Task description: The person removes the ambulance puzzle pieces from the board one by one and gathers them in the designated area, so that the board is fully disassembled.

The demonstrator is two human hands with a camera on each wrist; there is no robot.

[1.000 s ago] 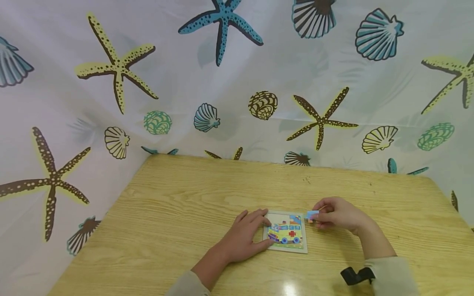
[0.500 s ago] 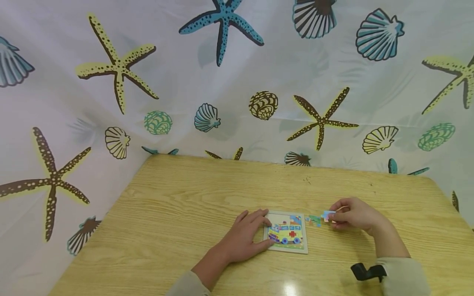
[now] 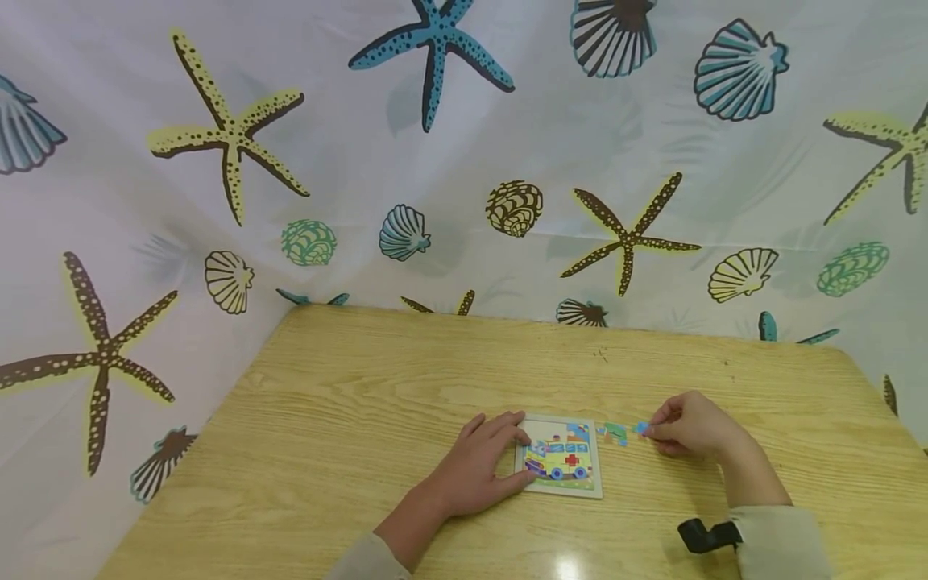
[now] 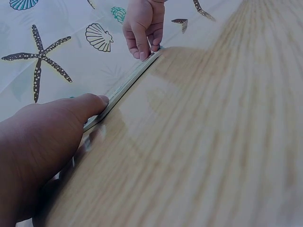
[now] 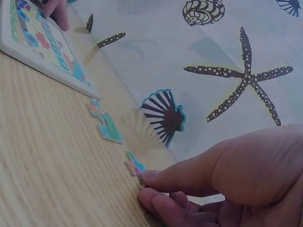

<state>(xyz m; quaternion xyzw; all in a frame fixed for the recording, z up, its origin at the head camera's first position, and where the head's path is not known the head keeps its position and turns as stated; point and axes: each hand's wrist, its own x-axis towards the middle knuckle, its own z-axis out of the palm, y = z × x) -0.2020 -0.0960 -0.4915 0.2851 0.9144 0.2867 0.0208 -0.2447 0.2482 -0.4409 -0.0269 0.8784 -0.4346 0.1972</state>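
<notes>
In the head view, my left hand (image 3: 474, 463) rests at the left side of a square framed jigsaw puzzle (image 3: 598, 475) with a yellow ambulance picture. Its thumb (image 4: 92, 105) lies along the frame's edge (image 4: 130, 82) in the left wrist view, and its other fingers reach over the upper left part. My right hand (image 3: 692, 427), right of the frame, pinches a small blue and purple puzzle piece (image 3: 641, 428) between thumb and fingertips, low at the table. Part of that piece (image 5: 137, 164) is hidden by the fingers. A green and blue puzzle piece (image 5: 110, 126) lies between it and the frame.
The wooden table (image 3: 406, 362) runs back to a white cloth (image 3: 464, 266) printed with starfish and shells. Inside the puzzle, the upper left area shows pale bare backing. A black strap (image 3: 706, 535) hangs by the right sleeve (image 3: 779, 540).
My right hand has moved right, away from the frame, with its piece, then down close to the table. The green and blue piece has come into sight. My left hand stays put.
</notes>
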